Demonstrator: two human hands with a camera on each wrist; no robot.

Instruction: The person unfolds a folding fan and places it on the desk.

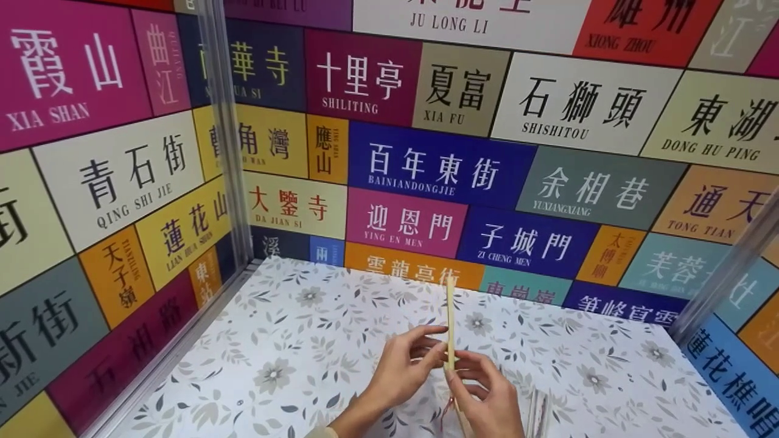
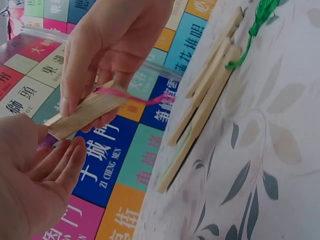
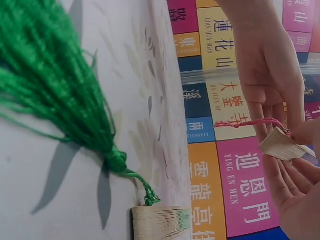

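Note:
Both hands hold a folded bamboo folding fan point(image 1: 451, 310), upright in the head view. My left hand point(image 1: 409, 367) pinches it from the left between thumb and fingers. Just below, my right hand point(image 1: 484, 392) grips it from the right. The left wrist view shows the pale slats of the fan point(image 2: 92, 111) between the fingertips, with a bit of purple leaf beside the left thumb. A pink cord point(image 3: 250, 122) hangs from the slatted end in the right wrist view.
Several more folded fans point(image 2: 200, 107) lie side by side on the flower-patterned tabletop point(image 1: 274, 328), right of the hands. One bears a green tassel point(image 3: 60, 85). Colourful sign-covered walls point(image 1: 426, 164) enclose the table behind and at both sides.

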